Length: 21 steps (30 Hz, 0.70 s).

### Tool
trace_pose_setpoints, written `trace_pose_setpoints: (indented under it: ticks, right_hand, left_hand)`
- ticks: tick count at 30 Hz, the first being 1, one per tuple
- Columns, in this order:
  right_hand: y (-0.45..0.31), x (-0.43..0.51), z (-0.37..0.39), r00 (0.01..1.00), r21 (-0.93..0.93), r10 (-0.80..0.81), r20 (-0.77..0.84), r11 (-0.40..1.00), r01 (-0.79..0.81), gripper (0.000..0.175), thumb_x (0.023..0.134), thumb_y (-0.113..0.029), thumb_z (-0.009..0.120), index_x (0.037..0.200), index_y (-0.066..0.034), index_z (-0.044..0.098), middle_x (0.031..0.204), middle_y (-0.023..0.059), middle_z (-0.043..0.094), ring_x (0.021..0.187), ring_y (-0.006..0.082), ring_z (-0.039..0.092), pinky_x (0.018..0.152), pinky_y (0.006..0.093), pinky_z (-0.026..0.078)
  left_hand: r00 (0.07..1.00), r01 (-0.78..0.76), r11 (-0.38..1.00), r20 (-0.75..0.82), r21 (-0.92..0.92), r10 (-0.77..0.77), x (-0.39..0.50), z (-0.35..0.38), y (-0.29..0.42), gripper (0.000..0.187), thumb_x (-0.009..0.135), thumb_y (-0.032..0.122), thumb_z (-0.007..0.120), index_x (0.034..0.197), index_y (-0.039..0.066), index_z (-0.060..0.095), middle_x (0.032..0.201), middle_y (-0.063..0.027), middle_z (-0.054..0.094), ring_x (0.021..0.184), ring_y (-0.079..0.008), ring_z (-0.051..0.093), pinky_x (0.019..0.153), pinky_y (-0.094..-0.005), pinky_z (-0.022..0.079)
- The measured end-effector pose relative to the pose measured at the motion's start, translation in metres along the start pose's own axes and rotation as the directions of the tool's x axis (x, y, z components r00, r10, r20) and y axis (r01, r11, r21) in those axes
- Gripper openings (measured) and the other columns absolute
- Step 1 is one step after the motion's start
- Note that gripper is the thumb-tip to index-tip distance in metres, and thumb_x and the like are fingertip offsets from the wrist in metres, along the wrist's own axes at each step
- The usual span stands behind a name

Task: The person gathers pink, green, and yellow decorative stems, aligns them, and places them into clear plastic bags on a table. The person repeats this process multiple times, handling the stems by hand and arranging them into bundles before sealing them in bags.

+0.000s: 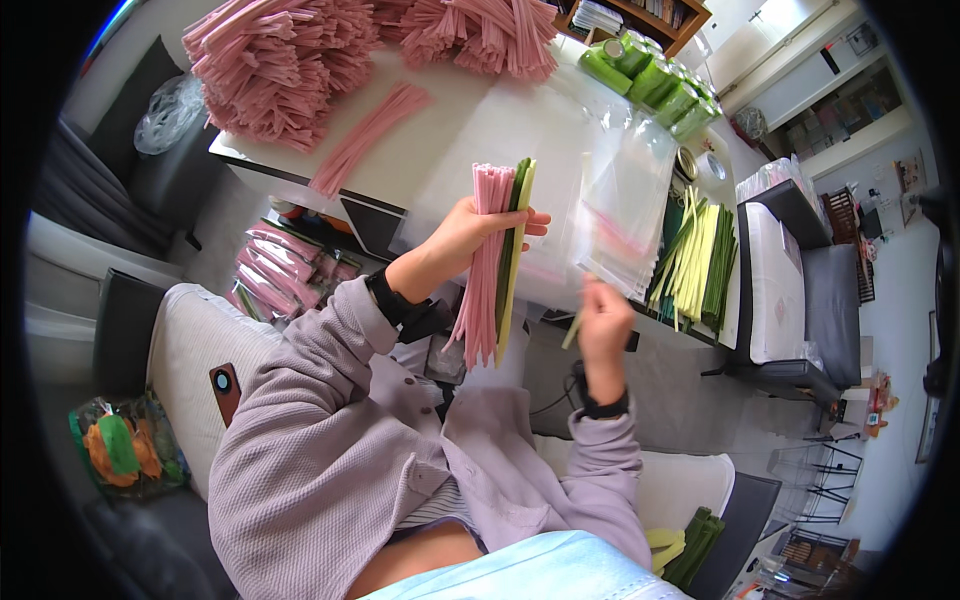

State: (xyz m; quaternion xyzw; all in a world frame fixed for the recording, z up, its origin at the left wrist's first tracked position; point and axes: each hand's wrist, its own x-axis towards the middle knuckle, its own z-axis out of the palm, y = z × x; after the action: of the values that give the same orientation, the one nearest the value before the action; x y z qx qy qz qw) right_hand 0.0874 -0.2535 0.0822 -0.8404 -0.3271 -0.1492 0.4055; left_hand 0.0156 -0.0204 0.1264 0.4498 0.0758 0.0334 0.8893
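My left hand (466, 229) is wrapped around an upright bundle of pink chenille stems (484, 300). Dark green stems (508, 262) and pale yellow stems (522, 240) lie along the bundle's right side in the same grip. To the right, my right hand (606, 319) pinches a thin yellowish stem (573, 332), which is blurred and runs both above and below the fingers. Clear plastic bags (619, 217) are stacked flat on the table just beyond that hand. More yellow stems (694, 259) and green stems (720, 266) lie in bunches at the table's right edge.
Large heaps of pink stems (281, 75) cover the white table's (442, 97) far left, with a smaller bunch (371, 139) nearer. Green-wrapped rolls (656, 79) and tape rolls (710, 166) stand far right. Packed bundles (281, 262) sit below the left edge. A phone (225, 391) lies on the seat.
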Motion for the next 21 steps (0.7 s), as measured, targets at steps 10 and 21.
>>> trace_pose_setpoints:
  ticks: [10, 21]
  right_hand:
    - [-0.067, -0.023, 0.043, 0.99, 0.283, -0.005, 0.139, 0.959, -0.034, 0.01, 0.083, -0.004, 0.061, 0.078, 0.0054, 0.06, 0.06, 0.0113, 0.053, 0.049, 0.016, 0.048, 0.048, 0.0274, 0.038]
    - [-0.073, -0.029, 0.051, 0.956, 0.311, -0.033, 0.291, 0.948, -0.062, 0.008, 0.08, -0.007, 0.062, 0.085, -0.0006, 0.064, 0.067, 0.0138, 0.056, 0.054, 0.0285, 0.055, 0.05, 0.0336, 0.043]
  left_hand:
    - [0.996, 0.03, 0.989, 0.086, -0.141, -0.018, -0.014, 0.003, 0.005, 0.032, 0.087, 0.01, 0.055, 0.115, -0.001, 0.044, 0.108, -0.0195, 0.06, 0.101, -0.0278, 0.059, 0.082, -0.0357, 0.048]
    - [0.999, 0.008, 0.988, -0.052, -0.156, -0.017, -0.019, -0.019, 0.001, 0.022, 0.081, 0.003, 0.061, 0.1, -0.004, 0.052, 0.082, -0.0102, 0.06, 0.077, -0.0237, 0.063, 0.072, -0.0341, 0.052]
